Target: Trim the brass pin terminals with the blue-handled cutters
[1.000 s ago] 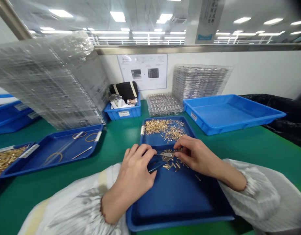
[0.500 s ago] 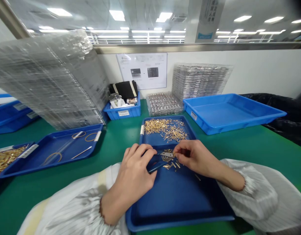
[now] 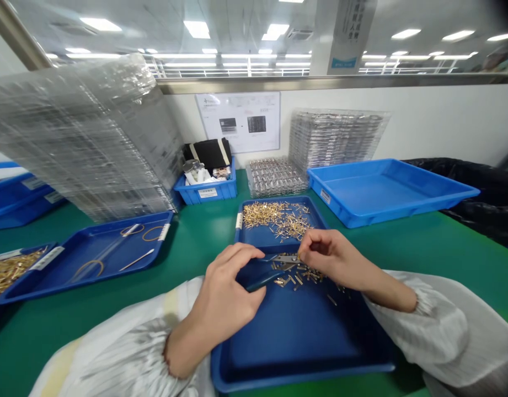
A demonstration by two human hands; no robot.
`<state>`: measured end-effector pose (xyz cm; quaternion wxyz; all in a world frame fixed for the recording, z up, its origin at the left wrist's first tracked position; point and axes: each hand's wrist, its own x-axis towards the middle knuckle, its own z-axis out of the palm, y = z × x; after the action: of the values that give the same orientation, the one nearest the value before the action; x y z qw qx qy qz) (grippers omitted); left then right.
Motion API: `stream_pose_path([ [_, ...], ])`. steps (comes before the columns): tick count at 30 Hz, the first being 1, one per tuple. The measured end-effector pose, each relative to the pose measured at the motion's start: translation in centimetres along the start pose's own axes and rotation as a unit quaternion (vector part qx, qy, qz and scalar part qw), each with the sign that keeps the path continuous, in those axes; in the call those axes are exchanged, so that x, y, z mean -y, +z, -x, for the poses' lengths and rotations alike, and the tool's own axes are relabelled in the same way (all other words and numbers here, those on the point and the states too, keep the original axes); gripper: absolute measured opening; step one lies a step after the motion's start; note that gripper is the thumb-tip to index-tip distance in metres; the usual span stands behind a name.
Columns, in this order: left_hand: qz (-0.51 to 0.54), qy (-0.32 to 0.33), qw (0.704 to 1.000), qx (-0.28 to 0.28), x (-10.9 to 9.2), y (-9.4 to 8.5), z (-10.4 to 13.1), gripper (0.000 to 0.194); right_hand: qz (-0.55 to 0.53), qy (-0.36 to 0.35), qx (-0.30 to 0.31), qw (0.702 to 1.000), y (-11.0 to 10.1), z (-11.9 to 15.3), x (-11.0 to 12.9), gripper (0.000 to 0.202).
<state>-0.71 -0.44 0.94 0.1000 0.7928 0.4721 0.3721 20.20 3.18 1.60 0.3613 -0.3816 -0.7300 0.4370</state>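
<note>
My left hand [image 3: 224, 295] is closed around blue-handled pliers [image 3: 265, 280], whose handles stand apart and whose metal jaws point right. At the jaw tips, the thumb and forefinger of my right hand [image 3: 334, 259] are pinched together on a tiny gold-coloured piece, mostly hidden by the fingers. Beneath the tool, small metal pins [image 3: 297, 280] lie loose in a dark blue tray [image 3: 299, 342]. Just behind, a second blue tray [image 3: 254, 236] holds a heap of gold pins [image 3: 264, 212].
On the left, a blue tray [image 3: 125, 242] holds rubber bands and a cotton swab, beside another tray of gold pieces [image 3: 9, 270]. Wrapped plastic trays [image 3: 92, 138] are stacked behind. A lighter blue tray [image 3: 386, 184] stands at back right, near a small blue bin [image 3: 208, 190].
My right hand has shifted slightly right, still pinched at the jaw tips. The plier handles look a little further apart, and more of the loose pins show beneath.
</note>
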Motion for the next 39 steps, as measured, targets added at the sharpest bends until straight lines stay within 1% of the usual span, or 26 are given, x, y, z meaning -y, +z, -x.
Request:
stream_pose_path([
  [2, -0.005, 0.006, 0.999, 0.036, 0.2, -0.1, -0.1, 0.035, 0.079, -0.031, 0.032, 0.996, -0.2, 0.2, 0.1, 0.009],
  [4, -0.018, 0.023, 0.998, 0.063, 0.3, -0.1, -0.1, 0.037, 0.153, -0.071, 0.059, 0.984, -0.4, 0.4, 0.1, 0.014],
  [6, -0.038, 0.044, 0.996, 0.074, 0.4, -0.1, -0.1, 0.036, 0.202, -0.104, 0.077, 0.971, -0.4, 0.5, -0.1, 0.015],
  [10, -0.091, 0.073, 0.99, 0.075, 0.6, -0.1, 0.0, 0.034, 0.278, -0.139, 0.08, 0.947, -0.1, 0.5, -0.6, 0.01],
  [13, -0.111, 0.074, 0.989, 0.07, 0.6, 0.0, 0.1, 0.033, 0.302, -0.149, 0.079, 0.938, -0.1, 0.4, -0.6, 0.009],
  [18, -0.098, 0.051, 0.992, 0.068, 0.4, 0.1, 0.0, 0.035, 0.255, -0.138, 0.084, 0.953, -0.4, 0.3, -0.4, 0.008],
  [19, -0.101, 0.043, 0.992, 0.069, 0.5, 0.1, 0.0, 0.035, 0.249, -0.139, 0.073, 0.956, -0.5, 0.2, -0.5, 0.009],
  [20, -0.108, 0.032, 0.991, 0.068, 0.5, 0.1, 0.0, 0.035, 0.248, -0.14, 0.043, 0.958, -0.6, 0.1, -0.8, 0.009],
  [21, -0.119, 0.021, 0.991, 0.062, 0.6, 0.2, -0.1, 0.034, 0.251, -0.141, -0.003, 0.958, -0.6, -0.1, -1.1, 0.008],
  [23, -0.146, -0.004, 0.989, 0.036, 0.8, 0.2, -0.2, 0.032, 0.261, -0.145, -0.105, 0.949, -0.7, -0.4, -1.7, 0.012],
  [24, -0.16, -0.018, 0.987, 0.021, 0.9, 0.1, -0.2, 0.031, 0.268, -0.15, -0.132, 0.942, -0.7, -0.6, -2.0, 0.016],
  [25, -0.173, -0.03, 0.984, 0.007, 0.9, 0.1, -0.2, 0.031, 0.275, -0.159, -0.133, 0.939, -0.6, -0.7, -2.3, 0.02],
  [26, -0.186, -0.041, 0.982, -0.006, 0.9, 0.0, -0.3, 0.031, 0.282, -0.17, -0.108, 0.938, -0.5, -0.7, -2.4, 0.022],
  [28, -0.206, -0.056, 0.977, -0.024, 0.9, 0.0, -0.3, 0.031, 0.299, -0.196, 0.0, 0.934, 0.0, -0.7, -2.3, 0.025],
  [30, -0.219, -0.061, 0.973, -0.03, 0.8, -0.1, -0.3, 0.031, 0.337, -0.21, 0.106, 0.912, 0.6, -0.6, -2.0, 0.028],
  [31, -0.221, -0.062, 0.973, -0.029, 0.8, -0.1, -0.3, 0.031, 0.361, -0.209, 0.139, 0.898, 0.9, -0.5, -1.8, 0.03],
  [32, -0.222, -0.063, 0.973, -0.026, 0.7, -0.1, -0.3, 0.031, 0.385, -0.203, 0.158, 0.887, 1.1, -0.4, -1.7, 0.031],
  [33, -0.222, -0.063, 0.973, -0.021, 0.7, -0.1, -0.3, 0.031, 0.404, -0.192, 0.164, 0.879, 1.2, -0.4, -1.6, 0.03],
  [35, -0.22, -0.065, 0.973, -0.009, 0.6, -0.1, -0.3, 0.032, 0.425, -0.163, 0.156, 0.877, 1.1, -0.4, -1.6, 0.022],
  [37, -0.218, -0.064, 0.974, 0.004, 0.5, -0.2, -0.3, 0.031, 0.433, -0.132, 0.138, 0.881, 0.8, -0.3, -1.9, 0.016],
  [39, -0.215, -0.06, 0.975, 0.016, 0.5, -0.2, -0.3, 0.031, 0.426, -0.114, 0.119, 0.89, 0.5, -0.3, -2.1, 0.016],
])
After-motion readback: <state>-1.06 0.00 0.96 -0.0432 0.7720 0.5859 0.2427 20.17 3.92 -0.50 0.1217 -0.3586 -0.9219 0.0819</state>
